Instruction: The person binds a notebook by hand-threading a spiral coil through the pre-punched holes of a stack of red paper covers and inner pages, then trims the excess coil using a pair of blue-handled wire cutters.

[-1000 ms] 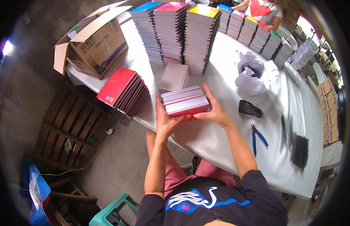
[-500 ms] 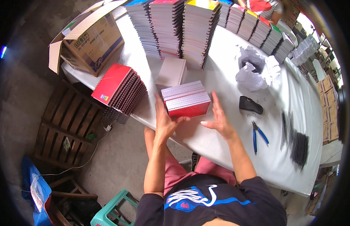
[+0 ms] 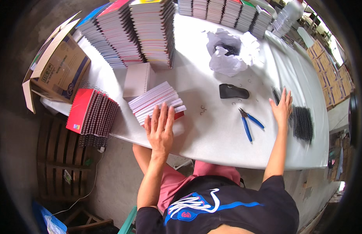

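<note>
My left hand [image 3: 160, 134] lies with spread fingers on a small stack of unbound notebook page blocks [image 3: 155, 99], fanned askew, with a red cover showing underneath. At the right side of the table, my right hand [image 3: 281, 111] reaches over black spiral binding coils [image 3: 301, 126]. Its fingers are apart, with the fingertips at the thinner row of coils; whether they touch is unclear. Between the hands lie blue-handled cutting pliers [image 3: 249, 124] and a black pouch-like object [image 3: 233, 91]. Small cut coil bits are scattered around them.
Red spiral notebooks [image 3: 93, 111] are piled at the table's left edge by an open cardboard box [image 3: 62, 66]. A pale block [image 3: 137, 80] sits before tall notebook stacks [image 3: 153, 35]. A crumpled white bag [image 3: 227, 64] holds black coils. More notebooks [image 3: 223, 15] line the far side.
My right hand has left the page blocks and moved right to the coils. My left hand has shifted on top of the blocks, which are now fanned out. The view has turned rightward.
</note>
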`<state>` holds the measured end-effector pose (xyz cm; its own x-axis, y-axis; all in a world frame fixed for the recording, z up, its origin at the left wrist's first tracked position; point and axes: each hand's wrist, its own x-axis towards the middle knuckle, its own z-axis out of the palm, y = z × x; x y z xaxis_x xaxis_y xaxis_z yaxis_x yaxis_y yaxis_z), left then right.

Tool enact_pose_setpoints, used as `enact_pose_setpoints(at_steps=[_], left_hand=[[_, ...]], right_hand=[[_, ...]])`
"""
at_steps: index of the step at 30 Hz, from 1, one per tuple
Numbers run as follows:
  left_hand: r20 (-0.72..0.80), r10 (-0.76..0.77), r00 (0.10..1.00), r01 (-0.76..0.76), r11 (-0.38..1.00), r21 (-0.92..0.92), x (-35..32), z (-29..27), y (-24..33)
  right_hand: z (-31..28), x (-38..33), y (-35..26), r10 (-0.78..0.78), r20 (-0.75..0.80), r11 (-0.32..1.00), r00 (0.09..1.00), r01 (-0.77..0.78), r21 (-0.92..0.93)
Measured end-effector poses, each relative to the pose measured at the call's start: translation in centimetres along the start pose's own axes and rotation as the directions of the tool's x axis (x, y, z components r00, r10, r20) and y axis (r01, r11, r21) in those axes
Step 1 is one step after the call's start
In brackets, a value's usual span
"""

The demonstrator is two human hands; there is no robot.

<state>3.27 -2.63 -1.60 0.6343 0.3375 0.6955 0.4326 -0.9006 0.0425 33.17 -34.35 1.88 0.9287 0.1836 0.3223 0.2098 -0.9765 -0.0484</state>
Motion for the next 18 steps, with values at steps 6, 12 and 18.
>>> enact_pose_setpoints(at_steps=[6,12,18], left_hand=[[-0.012,0.082,0.997,-0.082,0.997,0.003,-0.2,-0.3,-0.4],[0.079,0.094,0.992,-0.097,0.995,0.036,0.2,-1.0,-0.7],[0.002,0.074,0.997,-0.074,0.996,0.039,-0.6,-0.6,-0.2]], right_hand=[[3.4,1.7,6.2,-0.01,0.105,0.999,0.994,0.014,-0.035],[1.7,3.2,7.0,0.009,-0.005,0.999,1.0,-0.009,0.032],[3.4,3.3,8.4,-0.186,0.013,0.95,0.982,0.177,0.256]])
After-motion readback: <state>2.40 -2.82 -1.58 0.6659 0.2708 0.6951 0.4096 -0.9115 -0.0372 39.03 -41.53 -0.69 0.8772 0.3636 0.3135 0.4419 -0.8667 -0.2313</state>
